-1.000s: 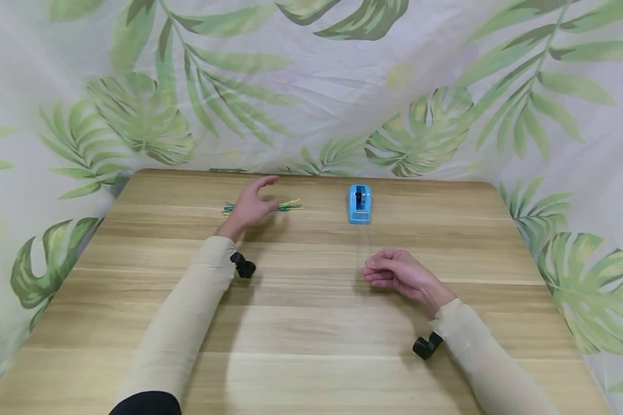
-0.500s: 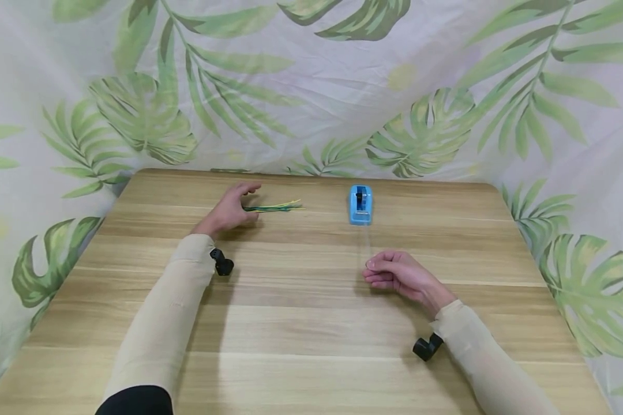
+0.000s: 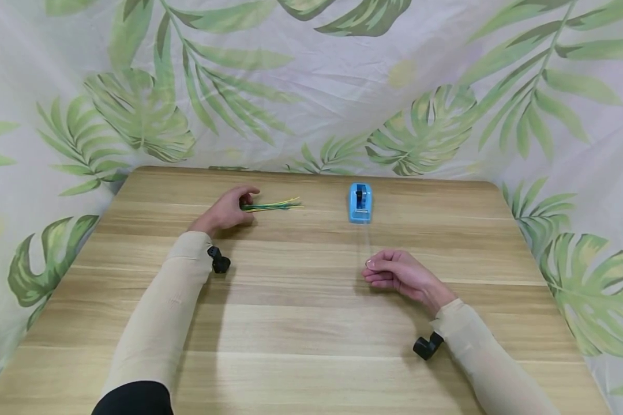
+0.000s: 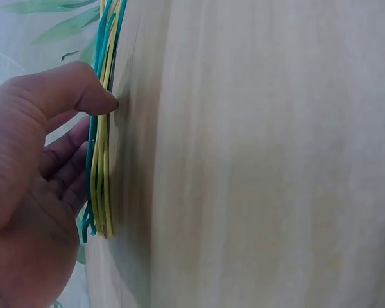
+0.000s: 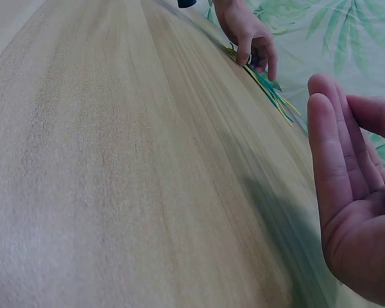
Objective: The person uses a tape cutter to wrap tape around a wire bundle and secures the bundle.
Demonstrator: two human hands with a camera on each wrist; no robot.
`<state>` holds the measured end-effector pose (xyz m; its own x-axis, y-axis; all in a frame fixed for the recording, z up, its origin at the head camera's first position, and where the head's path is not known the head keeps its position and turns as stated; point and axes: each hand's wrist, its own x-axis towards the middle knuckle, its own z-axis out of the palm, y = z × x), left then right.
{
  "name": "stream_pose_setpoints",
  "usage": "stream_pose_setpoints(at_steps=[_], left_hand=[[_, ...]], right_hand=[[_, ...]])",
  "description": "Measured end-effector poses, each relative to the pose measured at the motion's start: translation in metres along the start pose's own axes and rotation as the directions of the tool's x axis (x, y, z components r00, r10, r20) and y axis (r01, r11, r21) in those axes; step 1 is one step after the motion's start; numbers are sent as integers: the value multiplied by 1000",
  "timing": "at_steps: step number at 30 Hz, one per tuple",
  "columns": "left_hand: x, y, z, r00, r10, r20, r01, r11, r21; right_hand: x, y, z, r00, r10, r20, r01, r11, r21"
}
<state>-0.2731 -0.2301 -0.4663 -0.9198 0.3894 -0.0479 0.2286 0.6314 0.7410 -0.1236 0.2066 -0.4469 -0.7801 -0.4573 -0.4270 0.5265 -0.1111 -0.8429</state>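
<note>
On the far left of the table, my left hand (image 3: 228, 208) curls round a bundle of thin green and yellow wires (image 3: 277, 205). In the left wrist view the thumb lies across the wires (image 4: 101, 173) and the other fingers are behind them. My right hand (image 3: 398, 273) pinches the near end of a clear tape strip (image 3: 366, 242) between thumb and fingertips. That strip runs back to a small blue tape dispenser (image 3: 360, 213) at the rear of the table. The roll inside the dispenser is mostly hidden.
The wood-grain table (image 3: 301, 328) ends at a leaf-printed cloth (image 3: 332, 92) that hangs behind it and down both sides. A black camera (image 3: 220, 260) sits on the left wrist, another black camera (image 3: 427, 347) on the right.
My left hand has come left and down onto the bundle's left end, its fingers drawing in around the wires. My right hand, the tape strip and the dispenser stay where they were.
</note>
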Motion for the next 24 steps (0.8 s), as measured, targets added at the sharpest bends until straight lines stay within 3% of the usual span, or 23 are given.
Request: stream_pose_setpoints(at_steps=[15, 24], left_hand=[[4, 2, -8, 994, -59, 89, 53, 996, 67], [10, 15, -10, 988, -61, 140, 30, 976, 214]], right_hand=[[-1, -1, 2, 1000, -3, 7, 3, 1000, 10], [-2, 0, 2, 1000, 0, 1, 0, 1000, 15]])
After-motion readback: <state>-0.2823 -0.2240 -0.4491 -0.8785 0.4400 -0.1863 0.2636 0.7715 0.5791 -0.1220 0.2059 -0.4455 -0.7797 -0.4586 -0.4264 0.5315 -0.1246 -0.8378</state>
